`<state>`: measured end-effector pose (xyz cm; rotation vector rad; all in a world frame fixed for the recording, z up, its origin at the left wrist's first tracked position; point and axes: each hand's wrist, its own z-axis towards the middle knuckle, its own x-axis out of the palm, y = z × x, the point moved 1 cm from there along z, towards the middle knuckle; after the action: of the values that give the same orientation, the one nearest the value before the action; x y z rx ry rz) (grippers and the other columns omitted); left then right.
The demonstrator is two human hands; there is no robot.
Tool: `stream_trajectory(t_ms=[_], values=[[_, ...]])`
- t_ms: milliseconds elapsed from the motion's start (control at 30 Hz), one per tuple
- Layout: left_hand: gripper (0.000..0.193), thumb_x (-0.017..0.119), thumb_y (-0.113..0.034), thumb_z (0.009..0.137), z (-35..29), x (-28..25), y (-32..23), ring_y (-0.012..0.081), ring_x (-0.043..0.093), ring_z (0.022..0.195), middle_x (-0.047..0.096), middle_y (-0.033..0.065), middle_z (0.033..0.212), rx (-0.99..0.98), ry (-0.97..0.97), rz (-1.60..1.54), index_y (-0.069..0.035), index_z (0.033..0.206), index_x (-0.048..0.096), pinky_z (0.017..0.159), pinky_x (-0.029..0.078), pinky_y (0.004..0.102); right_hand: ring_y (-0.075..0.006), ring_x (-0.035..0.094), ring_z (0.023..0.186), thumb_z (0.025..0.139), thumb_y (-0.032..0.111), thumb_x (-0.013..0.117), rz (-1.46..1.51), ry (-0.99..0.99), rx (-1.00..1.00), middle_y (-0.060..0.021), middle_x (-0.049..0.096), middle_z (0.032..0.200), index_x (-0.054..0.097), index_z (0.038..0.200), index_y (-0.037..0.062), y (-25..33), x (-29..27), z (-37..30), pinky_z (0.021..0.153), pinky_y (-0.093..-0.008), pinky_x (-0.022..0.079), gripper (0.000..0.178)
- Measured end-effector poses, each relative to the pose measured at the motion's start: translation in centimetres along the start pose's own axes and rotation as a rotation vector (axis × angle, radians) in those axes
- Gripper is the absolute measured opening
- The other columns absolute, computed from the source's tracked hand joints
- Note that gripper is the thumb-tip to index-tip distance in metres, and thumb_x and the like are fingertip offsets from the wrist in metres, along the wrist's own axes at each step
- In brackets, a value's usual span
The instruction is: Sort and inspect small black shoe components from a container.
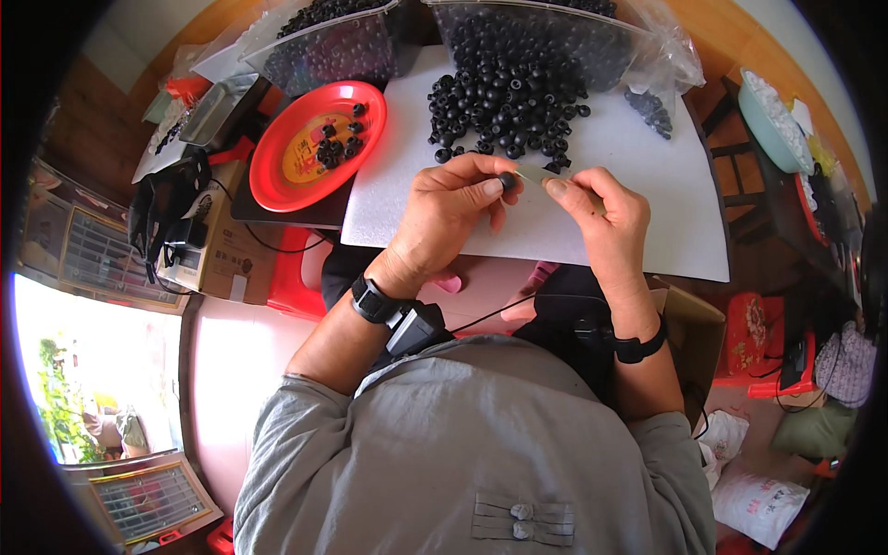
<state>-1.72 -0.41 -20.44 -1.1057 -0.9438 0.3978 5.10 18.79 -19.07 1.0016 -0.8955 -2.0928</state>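
My left hand (442, 211) is closed, with a small round black bead-like part (507, 181) pinched between thumb and fingertips. Just to its right, my right hand (612, 215) pinches a thin, pale, pointed strip (529, 174) whose tip reaches close to the black part. Whether the two touch I cannot tell, and the strip's exact kind is unclear. Both hands are above a white sheet (675, 208) on the table. Beyond them lies a heap of similar black parts (504, 106), some with visible holes. A red plate (265, 176) at the left holds several more.
Two clear plastic bins (338, 42) full of black parts stand at the far edge. A clear bag (650, 111) of parts lies at the right. Further right is a pale green basin (764, 120). Cardboard boxes (227, 245) and red stools (754, 338) flank the table.
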Motion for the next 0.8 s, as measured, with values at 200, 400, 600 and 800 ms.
stream_trajectory(t_ms=[200, 400, 600, 800], values=[[0.022, 0.055, 0.000, 0.099, 0.10, 0.20, 0.09, 0.0150, 0.061, 0.087, 0.066, 0.0104, 0.102, 0.009, 0.009, -0.026, 0.005, 0.118, 0.065, 0.070, 0.050, 0.0276, -0.0138, 0.054, 0.052, 0.086, 0.028, 0.078, -0.027, -0.014, -0.040, -0.0050, 0.061, 0.061, 0.065, 0.077, 0.0020, -0.26, 0.12, -0.12, 0.050, -0.0284, 0.042, 0.031], [0.023, 0.056, -0.001, 0.099, -0.12, 0.30, 0.08, 0.0147, 0.059, 0.085, 0.065, 0.0093, 0.100, 0.025, -0.006, 0.004, 0.005, 0.119, 0.066, 0.070, 0.050, 0.0272, -0.0159, 0.055, 0.053, 0.085, 0.026, 0.078, -0.060, -0.022, -0.074, -0.0056, 0.061, 0.062, 0.063, 0.075, 0.0025, -0.16, 0.26, -0.21, 0.050, -0.0298, 0.042, 0.030], [0.023, 0.054, -0.003, 0.100, -0.04, 0.23, -0.12, 0.0153, 0.060, 0.086, 0.066, 0.0104, 0.102, -0.010, -0.009, 0.008, 0.005, 0.119, 0.065, 0.069, 0.050, 0.0270, -0.0160, 0.055, 0.053, 0.085, 0.025, 0.078, -0.055, -0.029, -0.102, -0.0059, 0.060, 0.062, 0.063, 0.076, 0.0031, -0.28, 0.29, -0.33, 0.050, -0.0298, 0.043, 0.029], [0.025, 0.054, -0.002, 0.100, -0.38, 0.64, -0.21, 0.0150, 0.060, 0.085, 0.066, 0.0106, 0.100, 0.005, -0.025, 0.013, 0.005, 0.121, 0.065, 0.067, 0.050, 0.0270, -0.0167, 0.056, 0.054, 0.086, 0.025, 0.078, -0.082, -0.035, -0.146, -0.0052, 0.060, 0.063, 0.063, 0.076, 0.0039, -0.32, 0.35, -0.39, 0.049, -0.0304, 0.043, 0.028]])
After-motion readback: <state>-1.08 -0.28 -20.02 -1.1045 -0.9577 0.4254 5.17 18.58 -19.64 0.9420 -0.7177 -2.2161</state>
